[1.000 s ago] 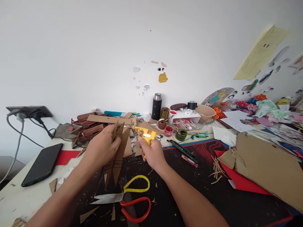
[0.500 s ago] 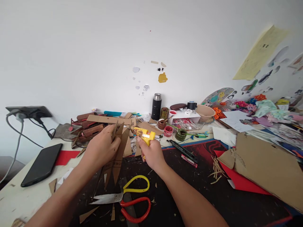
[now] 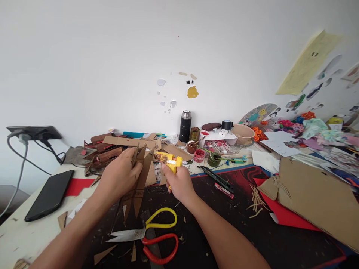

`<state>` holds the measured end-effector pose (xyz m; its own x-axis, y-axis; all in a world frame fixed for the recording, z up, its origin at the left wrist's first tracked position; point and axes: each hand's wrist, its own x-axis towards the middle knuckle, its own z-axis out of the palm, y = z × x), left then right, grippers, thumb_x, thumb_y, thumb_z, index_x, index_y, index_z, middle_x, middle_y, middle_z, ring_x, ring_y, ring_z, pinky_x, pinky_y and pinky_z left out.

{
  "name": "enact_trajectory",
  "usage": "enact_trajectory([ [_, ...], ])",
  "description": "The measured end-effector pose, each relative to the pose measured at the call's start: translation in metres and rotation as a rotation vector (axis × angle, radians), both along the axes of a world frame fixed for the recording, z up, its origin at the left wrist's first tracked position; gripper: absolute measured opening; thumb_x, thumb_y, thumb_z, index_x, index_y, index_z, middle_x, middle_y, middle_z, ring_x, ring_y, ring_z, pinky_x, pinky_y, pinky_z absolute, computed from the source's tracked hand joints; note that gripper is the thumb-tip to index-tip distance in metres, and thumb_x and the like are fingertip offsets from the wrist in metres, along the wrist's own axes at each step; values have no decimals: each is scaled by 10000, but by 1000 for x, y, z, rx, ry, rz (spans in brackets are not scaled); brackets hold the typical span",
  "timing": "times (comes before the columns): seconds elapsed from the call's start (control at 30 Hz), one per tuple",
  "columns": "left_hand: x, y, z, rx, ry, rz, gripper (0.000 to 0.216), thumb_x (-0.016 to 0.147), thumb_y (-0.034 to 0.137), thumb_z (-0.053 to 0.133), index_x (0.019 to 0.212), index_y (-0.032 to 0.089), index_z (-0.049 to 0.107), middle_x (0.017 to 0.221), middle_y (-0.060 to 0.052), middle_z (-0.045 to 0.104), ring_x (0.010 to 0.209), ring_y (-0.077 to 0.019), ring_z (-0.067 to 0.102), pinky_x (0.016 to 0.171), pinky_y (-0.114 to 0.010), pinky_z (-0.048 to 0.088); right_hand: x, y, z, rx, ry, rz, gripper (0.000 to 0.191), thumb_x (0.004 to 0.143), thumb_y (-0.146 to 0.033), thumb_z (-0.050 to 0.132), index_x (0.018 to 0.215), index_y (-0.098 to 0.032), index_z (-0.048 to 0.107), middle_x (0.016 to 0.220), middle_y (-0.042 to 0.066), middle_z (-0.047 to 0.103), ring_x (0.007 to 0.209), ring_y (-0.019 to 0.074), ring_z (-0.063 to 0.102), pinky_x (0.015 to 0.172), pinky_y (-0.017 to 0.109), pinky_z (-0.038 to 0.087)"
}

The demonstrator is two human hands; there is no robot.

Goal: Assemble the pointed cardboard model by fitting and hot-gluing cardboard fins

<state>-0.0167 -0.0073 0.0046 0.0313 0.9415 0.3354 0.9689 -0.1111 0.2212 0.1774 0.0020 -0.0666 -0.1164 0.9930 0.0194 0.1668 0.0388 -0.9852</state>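
Note:
My left hand [image 3: 121,172] is closed on pointed cardboard pieces [image 3: 142,178], long strips with sharp tips that stand up above the dark mat. In my right hand [image 3: 181,183] is a yellow glue gun [image 3: 169,160], stained brown toward its front. Its nozzle points left, close to the upper part of the cardboard; whether it touches cannot be made out. Scissors [image 3: 144,235] with one yellow and one red handle lie on the mat below both hands, blades to the left. The palm side of my left hand is hidden.
At the left lies a black phone [image 3: 49,195] beside red paper. A black thermos [image 3: 185,126] and paint jars [image 3: 199,155] stand along the wall. A black cutter [image 3: 215,177] lies right of my hand. Large cardboard [image 3: 314,198] covers the right side, and scraps are scattered about.
The glue gun in my right hand has shifted very slightly left and down along the cardboard. My left hand and the cardboard pieces stay almost in place.

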Motion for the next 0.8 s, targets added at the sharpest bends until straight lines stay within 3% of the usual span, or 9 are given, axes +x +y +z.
enact_trajectory([
  [0.8, 2, -2, 0, 3, -28, -25, 147, 902, 260, 410, 981, 260, 534, 1062, -90, 730, 975, -322, 694, 783, -387, 499, 6, 4, 2, -15, 40, -45, 518, 939, -602, 616, 590, -231, 521, 441, -27, 508, 358, 141, 522, 392, 237, 423],
])
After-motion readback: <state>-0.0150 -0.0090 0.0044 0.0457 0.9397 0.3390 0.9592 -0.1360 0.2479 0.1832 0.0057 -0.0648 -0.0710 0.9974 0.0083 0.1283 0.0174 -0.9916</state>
